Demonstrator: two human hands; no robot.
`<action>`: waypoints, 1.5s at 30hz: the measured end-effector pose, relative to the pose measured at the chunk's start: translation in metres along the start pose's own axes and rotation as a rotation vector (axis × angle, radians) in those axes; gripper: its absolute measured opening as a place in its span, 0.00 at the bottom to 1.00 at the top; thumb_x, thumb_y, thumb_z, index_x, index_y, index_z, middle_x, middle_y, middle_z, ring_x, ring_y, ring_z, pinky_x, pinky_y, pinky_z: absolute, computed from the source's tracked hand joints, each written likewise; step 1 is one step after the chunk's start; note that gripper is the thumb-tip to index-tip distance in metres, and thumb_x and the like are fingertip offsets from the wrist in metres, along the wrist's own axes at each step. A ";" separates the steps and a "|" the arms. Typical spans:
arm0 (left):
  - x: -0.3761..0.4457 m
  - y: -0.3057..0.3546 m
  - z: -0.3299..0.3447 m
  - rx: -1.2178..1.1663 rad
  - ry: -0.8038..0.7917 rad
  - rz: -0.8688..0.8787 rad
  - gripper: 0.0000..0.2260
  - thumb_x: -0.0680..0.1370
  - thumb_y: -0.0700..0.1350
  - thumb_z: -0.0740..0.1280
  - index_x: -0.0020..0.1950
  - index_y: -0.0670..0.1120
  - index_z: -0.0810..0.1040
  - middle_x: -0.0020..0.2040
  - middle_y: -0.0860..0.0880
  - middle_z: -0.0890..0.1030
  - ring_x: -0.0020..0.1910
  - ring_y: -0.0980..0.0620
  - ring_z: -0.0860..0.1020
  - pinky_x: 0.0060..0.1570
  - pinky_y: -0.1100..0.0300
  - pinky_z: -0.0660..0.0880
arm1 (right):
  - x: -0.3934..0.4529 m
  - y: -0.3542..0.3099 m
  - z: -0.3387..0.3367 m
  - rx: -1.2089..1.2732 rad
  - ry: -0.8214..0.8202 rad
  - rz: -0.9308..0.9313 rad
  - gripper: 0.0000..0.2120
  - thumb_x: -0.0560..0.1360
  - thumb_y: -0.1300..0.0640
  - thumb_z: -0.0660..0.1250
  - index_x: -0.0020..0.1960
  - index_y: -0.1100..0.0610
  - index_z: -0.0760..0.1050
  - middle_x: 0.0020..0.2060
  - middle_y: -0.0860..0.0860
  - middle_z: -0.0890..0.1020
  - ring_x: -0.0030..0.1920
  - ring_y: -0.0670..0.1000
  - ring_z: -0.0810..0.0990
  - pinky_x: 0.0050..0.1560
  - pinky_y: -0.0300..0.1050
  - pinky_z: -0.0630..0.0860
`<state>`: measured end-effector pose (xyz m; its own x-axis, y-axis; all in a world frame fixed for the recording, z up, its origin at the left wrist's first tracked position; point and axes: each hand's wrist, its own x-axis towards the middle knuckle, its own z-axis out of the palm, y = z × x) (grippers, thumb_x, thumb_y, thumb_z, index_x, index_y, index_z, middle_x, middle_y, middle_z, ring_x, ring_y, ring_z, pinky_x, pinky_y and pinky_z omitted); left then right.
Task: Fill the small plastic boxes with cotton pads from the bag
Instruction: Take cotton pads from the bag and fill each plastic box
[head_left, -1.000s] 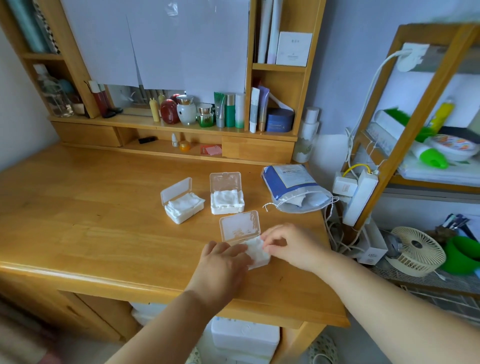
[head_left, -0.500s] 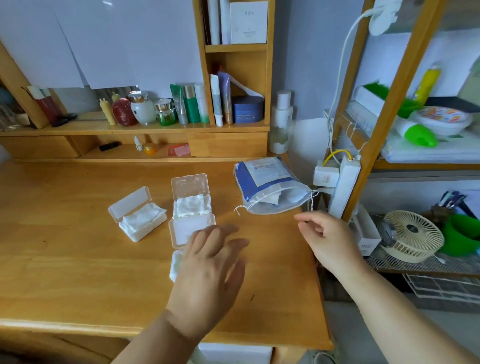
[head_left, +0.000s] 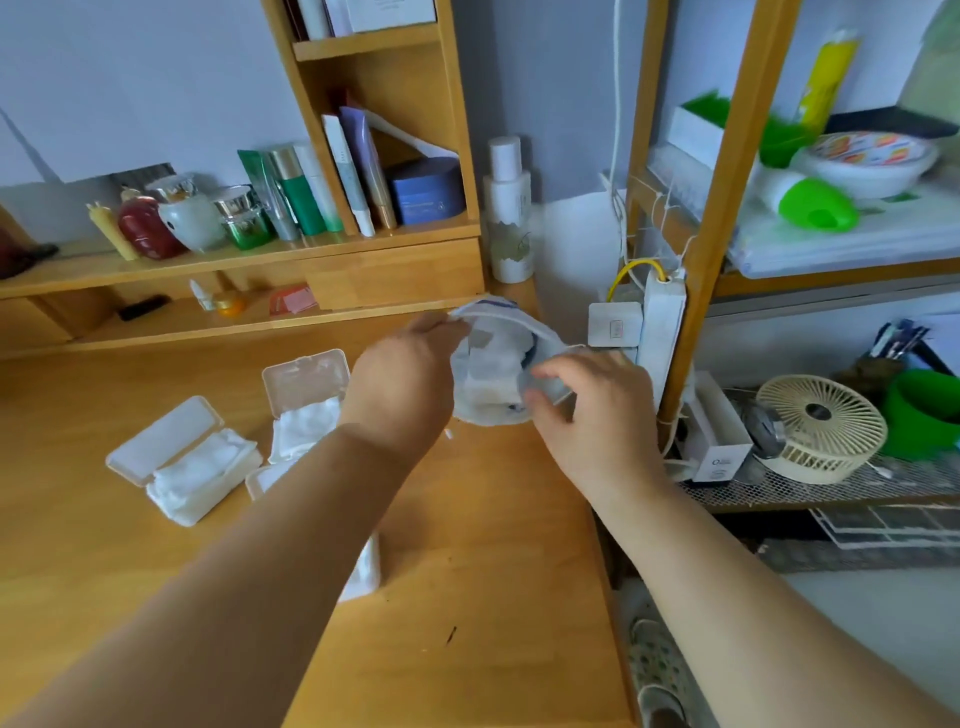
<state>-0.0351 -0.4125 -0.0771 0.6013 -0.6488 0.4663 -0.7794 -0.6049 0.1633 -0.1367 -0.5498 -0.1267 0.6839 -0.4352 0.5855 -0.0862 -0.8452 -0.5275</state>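
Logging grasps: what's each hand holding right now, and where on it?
Left hand grips the bag by its upper rim. Right hand is at the bag's mouth; whether it grips is unclear.

Two hands, the left (head_left: 402, 384) and the right (head_left: 597, 410); one bag (head_left: 493, 364) of cotton pads; three small plastic boxes, one at far left (head_left: 182, 462), one behind (head_left: 306, 405), one nearest and mostly hidden by the arm (head_left: 363, 571); one fan (head_left: 815, 426).

Both hands work at the bag (head_left: 493, 374) near the counter's (head_left: 493, 597) far right edge: left hand (head_left: 402, 384) holds its rim, right hand (head_left: 592, 410) at the mouth.
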 end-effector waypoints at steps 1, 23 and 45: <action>0.000 -0.001 -0.005 -0.052 0.025 0.004 0.21 0.70 0.27 0.62 0.59 0.42 0.80 0.54 0.43 0.81 0.43 0.38 0.81 0.41 0.48 0.79 | -0.002 -0.002 -0.002 -0.040 0.084 -0.025 0.08 0.68 0.54 0.74 0.46 0.55 0.82 0.50 0.53 0.81 0.48 0.56 0.79 0.49 0.52 0.74; -0.036 0.025 0.007 0.095 -0.275 -0.315 0.15 0.77 0.41 0.58 0.64 0.42 0.68 0.59 0.44 0.73 0.55 0.43 0.75 0.45 0.56 0.68 | -0.010 -0.045 -0.002 0.064 -0.214 0.138 0.25 0.72 0.66 0.62 0.69 0.56 0.70 0.56 0.52 0.75 0.51 0.52 0.75 0.45 0.36 0.63; -0.018 0.000 0.022 0.019 -0.646 -0.621 0.16 0.79 0.40 0.59 0.34 0.50 0.60 0.34 0.51 0.64 0.45 0.48 0.68 0.41 0.56 0.69 | -0.045 -0.054 0.002 0.089 -0.313 0.065 0.24 0.71 0.67 0.62 0.66 0.55 0.73 0.49 0.50 0.73 0.45 0.53 0.76 0.41 0.44 0.70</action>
<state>-0.0417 -0.4108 -0.1041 0.9001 -0.3315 -0.2826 -0.2807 -0.9375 0.2058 -0.1617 -0.4837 -0.1255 0.8698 -0.3591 0.3384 -0.0829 -0.7824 -0.6172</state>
